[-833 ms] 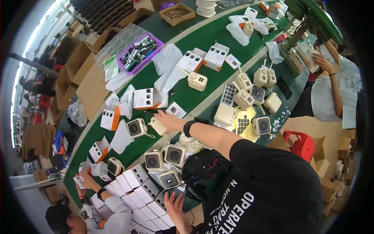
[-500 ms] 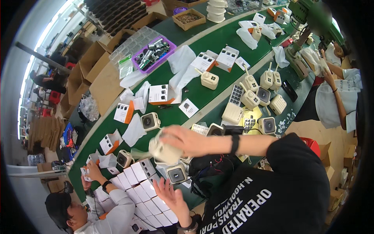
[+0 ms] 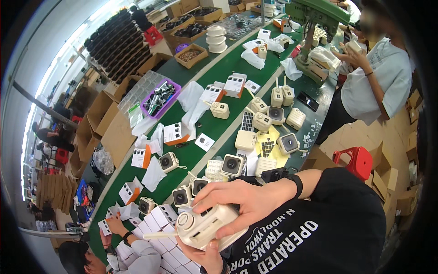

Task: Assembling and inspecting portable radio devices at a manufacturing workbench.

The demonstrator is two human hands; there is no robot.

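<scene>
A cream boxy handheld device (image 3: 206, 231) with a round knob is held low in front of me. A pale strap or stick-like part juts from its left end. My right hand (image 3: 251, 197) grips it from above, fingers over the top and thumb along the side. From below, my left hand (image 3: 209, 258) supports its lower edge, thumb against the side; some of its fingers are hidden. Just beyond, similar cream devices stand on the bench, one with a dark square front (image 3: 181, 196) and another (image 3: 232, 165) farther right.
Stacked white boxes (image 3: 157, 237) lie left of my hands, beside a co-worker (image 3: 132, 251) holding a small box. Opened white-and-orange cartons (image 3: 174, 133) line the green bench. A purple tray (image 3: 160, 98) holds metal parts. A green drill press (image 3: 315, 27) and another person (image 3: 376, 77) are at far right.
The device has come nearer to me and turned, its knob now showing. My left hand, spread and apart before, now holds its underside. The view has shifted too.
</scene>
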